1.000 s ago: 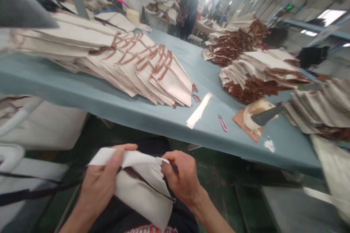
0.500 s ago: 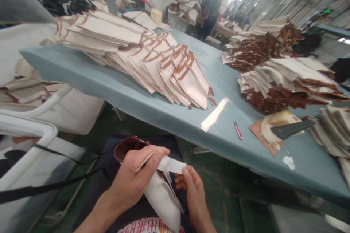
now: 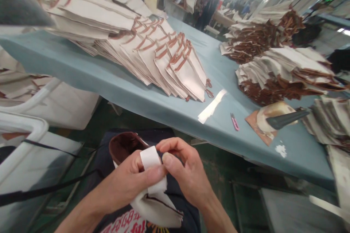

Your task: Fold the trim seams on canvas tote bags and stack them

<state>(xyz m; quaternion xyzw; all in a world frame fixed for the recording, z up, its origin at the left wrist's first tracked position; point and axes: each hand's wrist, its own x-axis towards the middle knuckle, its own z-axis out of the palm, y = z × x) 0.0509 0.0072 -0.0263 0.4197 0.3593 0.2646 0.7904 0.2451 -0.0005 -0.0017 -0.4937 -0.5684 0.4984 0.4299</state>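
My left hand [image 3: 136,174] is closed on a white strip [image 3: 151,158], which lies across its forefinger. Under this hand, a cream fabric piece [image 3: 154,209] with a dark seam rests over my lap; its open end shows a brown lining [image 3: 125,146]. My right hand [image 3: 186,169] is closed, with thumb and forefinger pinched together at the strip's right edge. What sits between those fingertips is hidden.
On the blue table [image 3: 164,114] lie stacked cream pieces with brown edges [image 3: 131,40], white strips [image 3: 212,106], pink thread snips [image 3: 234,122] and an iron [image 3: 275,116] on a brown pad. More piles [image 3: 287,76] stand right. White bins [image 3: 24,127] are at left.
My right hand has moved up and left toward my left hand. The white strip, earlier stretched between both hands, now bends over my left forefinger. The view has shifted slightly.
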